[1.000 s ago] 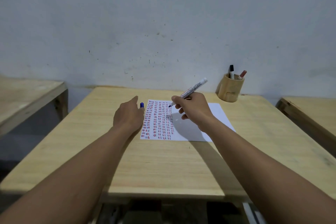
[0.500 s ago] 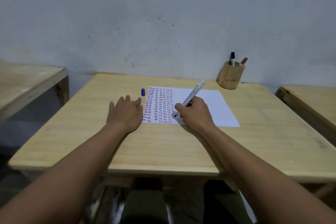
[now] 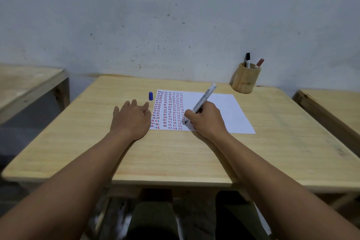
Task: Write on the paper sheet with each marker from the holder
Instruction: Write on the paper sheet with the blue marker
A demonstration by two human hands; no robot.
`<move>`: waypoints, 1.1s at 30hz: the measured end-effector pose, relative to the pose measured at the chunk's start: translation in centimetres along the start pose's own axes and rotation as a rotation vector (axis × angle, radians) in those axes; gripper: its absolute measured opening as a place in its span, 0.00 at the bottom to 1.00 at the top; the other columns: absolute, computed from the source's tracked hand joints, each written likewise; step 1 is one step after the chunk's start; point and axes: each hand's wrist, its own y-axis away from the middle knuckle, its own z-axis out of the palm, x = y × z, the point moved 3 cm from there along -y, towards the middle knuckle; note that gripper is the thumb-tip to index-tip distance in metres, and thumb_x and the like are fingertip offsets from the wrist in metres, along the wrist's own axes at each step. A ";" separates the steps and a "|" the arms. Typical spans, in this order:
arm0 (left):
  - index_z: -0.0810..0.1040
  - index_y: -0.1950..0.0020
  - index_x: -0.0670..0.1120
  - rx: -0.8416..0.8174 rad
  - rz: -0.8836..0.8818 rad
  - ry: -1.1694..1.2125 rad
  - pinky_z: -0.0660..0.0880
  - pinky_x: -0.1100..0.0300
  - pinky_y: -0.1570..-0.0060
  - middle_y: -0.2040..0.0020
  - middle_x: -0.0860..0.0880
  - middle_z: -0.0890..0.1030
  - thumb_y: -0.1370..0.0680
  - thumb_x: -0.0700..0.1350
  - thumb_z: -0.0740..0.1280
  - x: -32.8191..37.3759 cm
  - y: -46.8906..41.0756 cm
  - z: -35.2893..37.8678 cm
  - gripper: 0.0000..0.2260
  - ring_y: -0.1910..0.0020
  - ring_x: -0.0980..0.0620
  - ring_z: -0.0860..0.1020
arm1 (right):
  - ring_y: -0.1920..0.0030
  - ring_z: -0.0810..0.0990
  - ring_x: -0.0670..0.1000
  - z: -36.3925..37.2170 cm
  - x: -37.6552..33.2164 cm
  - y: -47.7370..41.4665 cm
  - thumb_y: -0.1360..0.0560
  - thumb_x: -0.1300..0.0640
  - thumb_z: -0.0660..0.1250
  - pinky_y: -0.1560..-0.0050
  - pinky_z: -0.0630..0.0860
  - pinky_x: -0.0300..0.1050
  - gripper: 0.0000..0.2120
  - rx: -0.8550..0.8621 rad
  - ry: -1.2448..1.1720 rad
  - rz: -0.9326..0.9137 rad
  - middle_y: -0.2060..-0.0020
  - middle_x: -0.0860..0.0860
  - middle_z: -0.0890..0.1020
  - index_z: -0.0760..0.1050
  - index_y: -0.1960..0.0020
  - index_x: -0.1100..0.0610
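A white paper sheet [image 3: 224,111] lies on the wooden table [image 3: 175,154], its left part filled with columns of short red, blue and black dashes. My right hand [image 3: 206,121] grips a white marker [image 3: 203,98], tip down on the sheet near the bottom of the last column. My left hand [image 3: 132,119] rests flat on the table, fingers spread, thumb touching the sheet's left edge. The marker's blue cap [image 3: 150,96] stands on the table just left of the sheet's top corner. A wooden holder [image 3: 245,81] at the back right contains a black-capped marker [image 3: 247,59] and a red-capped marker [image 3: 259,63].
A grey wall runs right behind the table. Other wooden tables stand at the left [image 3: 29,84] and at the right [image 3: 331,107], each separated by a gap. My knees show under the near edge.
My right hand came down from the top of the sheet to its lower part and set the marker tip on the paper. My left hand left the blue cap and laid itself flat.
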 end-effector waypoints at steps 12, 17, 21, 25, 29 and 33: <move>0.74 0.29 0.50 0.097 -0.045 0.115 0.65 0.42 0.32 0.37 0.47 0.80 0.20 0.48 0.54 0.6 0.0 -1.0 0.21 0.35 0.43 0.74 | 0.72 0.76 0.44 -0.8 -0.1 -0.3 0.26 0.55 0.70 0.70 0.70 0.39 0.09 0.036 -0.086 0.033 0.70 0.48 0.81 0.75 0.61 0.60; 0.70 0.28 0.49 0.202 -0.135 0.328 0.71 0.46 0.38 0.37 0.45 0.81 0.18 0.50 0.58 1.4 -1.6 -2.5 0.19 0.36 0.41 0.76 | 0.75 0.72 0.48 -1.3 0.0 -1.7 0.27 0.54 0.71 0.67 0.71 0.46 0.11 0.048 -0.275 0.085 0.70 0.51 0.79 0.78 0.56 0.63; 0.68 0.24 0.55 0.168 -0.090 0.345 0.71 0.44 0.35 0.32 0.47 0.78 0.19 0.53 0.60 1.6 -3.3 -2.6 0.22 0.32 0.42 0.74 | 0.77 0.69 0.47 -1.6 0.1 -2.5 0.25 0.55 0.74 0.72 0.70 0.42 0.15 0.010 -0.474 0.156 0.72 0.49 0.75 0.81 0.50 0.68; 0.77 0.31 0.54 0.180 -0.060 0.310 0.74 0.50 0.42 0.35 0.50 0.81 0.19 0.50 0.62 1.5 -4.6 -1.9 0.17 0.37 0.45 0.78 | 0.73 0.71 0.48 -1.7 -0.1 -2.8 0.24 0.57 0.69 0.72 0.71 0.41 0.09 -0.030 -0.680 0.290 0.69 0.51 0.76 0.81 0.55 0.64; 0.84 0.44 0.49 0.274 -0.074 0.365 0.73 0.57 0.56 0.49 0.51 0.86 0.20 0.44 0.65 1.7 -4.8 -2.4 0.09 0.53 0.48 0.81 | 0.72 0.72 0.49 -1.9 -0.5 -3.1 0.25 0.59 0.66 0.71 0.72 0.41 0.06 -0.038 -0.781 0.350 0.69 0.53 0.78 0.79 0.56 0.61; 0.81 0.55 0.50 0.317 -0.082 0.631 0.70 0.60 0.64 0.58 0.54 0.83 0.21 0.44 0.66 3.7 -4.4 -4.2 0.05 0.62 0.53 0.78 | 0.73 0.73 0.48 -2.4 -1.0 -3.5 0.24 0.59 0.68 0.70 0.74 0.40 0.06 -0.034 -0.831 0.339 0.69 0.53 0.79 0.80 0.57 0.61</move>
